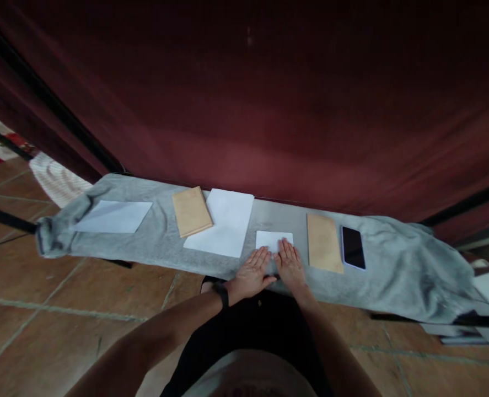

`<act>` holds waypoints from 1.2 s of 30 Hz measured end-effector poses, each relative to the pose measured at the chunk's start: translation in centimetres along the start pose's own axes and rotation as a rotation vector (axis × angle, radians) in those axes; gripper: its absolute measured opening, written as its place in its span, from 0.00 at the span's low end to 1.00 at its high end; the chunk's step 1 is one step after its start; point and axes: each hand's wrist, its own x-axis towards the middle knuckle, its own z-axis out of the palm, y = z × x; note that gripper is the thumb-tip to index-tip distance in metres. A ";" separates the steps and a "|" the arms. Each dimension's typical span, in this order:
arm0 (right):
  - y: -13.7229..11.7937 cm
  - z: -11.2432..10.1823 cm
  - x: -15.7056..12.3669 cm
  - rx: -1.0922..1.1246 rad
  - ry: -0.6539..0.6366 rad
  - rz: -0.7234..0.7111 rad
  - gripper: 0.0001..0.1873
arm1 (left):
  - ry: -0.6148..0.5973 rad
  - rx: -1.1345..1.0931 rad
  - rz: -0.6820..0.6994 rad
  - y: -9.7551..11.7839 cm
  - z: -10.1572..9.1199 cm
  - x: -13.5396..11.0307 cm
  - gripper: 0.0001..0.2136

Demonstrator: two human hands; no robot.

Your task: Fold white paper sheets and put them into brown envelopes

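Observation:
A small white sheet of folded-looking paper (pixel 268 238) lies on the grey cloth in front of me. My left hand (pixel 252 272) rests flat at its lower left edge, fingers stretched out. Beside it, my right hand (pixel 289 266) lies flat with its fingertips on the paper's lower right part. The fingers cover the paper's lower edge. Left of my hands is a stack of larger white sheets (pixel 230 223), partly under a pile of brown envelopes (pixel 192 211). To the right, a single brown envelope (pixel 325 242) lies next to a phone (pixel 353 247) with a dark screen.
The grey cloth (pixel 161 242) covers a long narrow bench-like surface, bunched at both ends. Another white sheet (pixel 114 216) lies at its left. A dark red curtain-like wall (pixel 244 121) rises right behind. Brown floor tiles (pixel 103 286) show below, and dark metal bars (pixel 4 216) stand at the sides.

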 end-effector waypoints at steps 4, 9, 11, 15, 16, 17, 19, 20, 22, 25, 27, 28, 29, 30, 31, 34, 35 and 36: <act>0.0 0.5 -0.1 -0.022 0.072 0.070 0.29 | 0.058 0.010 -0.182 -0.3 0.6 0.3 0.33; -0.3 0.7 -0.2 -0.031 0.107 0.129 0.29 | 0.083 0.048 -0.343 0.6 2.0 3.0 0.30; -0.4 0.6 -0.1 -0.029 0.106 0.140 0.29 | 0.054 0.039 -0.345 1.0 2.4 4.6 0.28; -0.5 0.5 -0.1 -0.019 0.109 0.139 0.28 | 0.016 0.033 -0.389 0.7 2.7 7.3 0.27; -0.5 0.5 -0.1 -0.016 0.113 0.138 0.28 | 0.021 0.042 -0.405 0.4 2.7 7.6 0.27; -0.4 0.5 -0.1 -0.015 0.118 0.136 0.28 | 0.029 0.053 -0.418 0.1 2.7 7.8 0.28; -0.3 0.6 -0.1 -0.014 0.129 0.134 0.28 | 0.046 0.076 -0.437 -0.6 2.7 7.8 0.28; -0.3 0.6 0.0 -0.014 0.132 0.136 0.28 | 0.052 0.088 -0.444 -0.9 2.7 7.6 0.28; -0.4 0.5 0.5 -0.011 0.128 0.144 0.27 | 0.063 0.110 -0.458 -1.2 2.9 7.2 0.28; -0.7 0.3 1.6 0.015 0.080 0.104 0.26 | 0.059 0.133 -0.465 -1.3 3.1 7.0 0.28; -0.8 0.3 2.4 0.039 0.038 0.038 0.25 | 0.046 0.136 -0.460 -1.4 3.1 7.0 0.28; -0.7 0.4 2.7 0.048 0.027 0.010 0.25 | 0.044 0.134 -0.457 -1.4 3.1 7.0 0.28; -0.5 0.5 3.0 0.054 0.024 -0.006 0.26 | 0.047 0.128 -0.454 -1.4 3.1 7.0 0.29; -0.2 0.6 3.2 0.056 0.030 -0.007 0.26 | 0.056 0.121 -0.451 -1.4 3.1 7.1 0.29; 0.2 0.8 3.4 0.057 0.042 -0.001 0.26 | 0.067 0.111 -0.452 -1.5 3.1 7.1 0.29; 1.6 1.2 3.6 0.051 0.076 0.030 0.27 | 0.097 0.073 -0.465 -1.5 3.2 7.1 0.29; 2.0 1.3 3.7 0.049 0.083 0.041 0.27 | 0.105 0.060 -0.472 -1.5 3.2 7.1 0.29; 2.4 1.4 3.7 0.046 0.089 0.052 0.28 | 0.116 0.049 -0.479 -1.5 3.2 7.1 0.29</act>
